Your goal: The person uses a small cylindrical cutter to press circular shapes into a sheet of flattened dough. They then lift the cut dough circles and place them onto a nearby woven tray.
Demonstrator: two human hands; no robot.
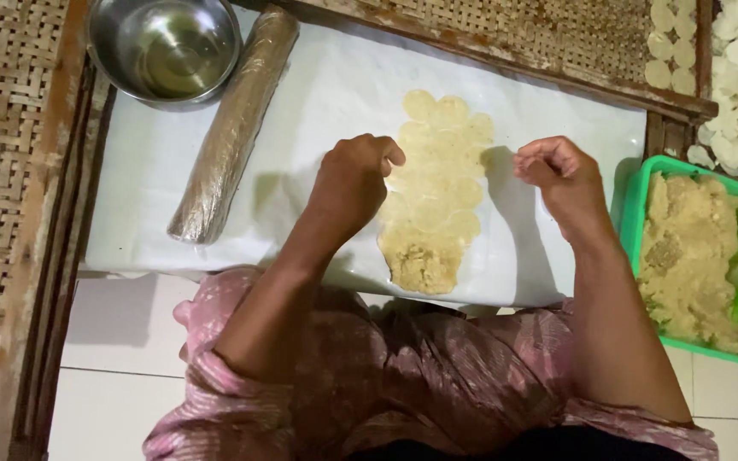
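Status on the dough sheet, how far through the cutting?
Done: most of the flattened dough sheet is marked with round cuts, and finished discs lie on the woven tray. In hand: left hand at the sheet's edge; right hand is beside it. Left: the uncut near end and the dough in the green tub.

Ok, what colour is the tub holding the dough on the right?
Bright green tub, clearest in the head view.

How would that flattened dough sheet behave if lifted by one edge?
The dough sheet looks thin and scored with round cut marks, so it would probably flop and tear along them. Its lower end looks crumbly and may break off. It may stick to the white sheet.
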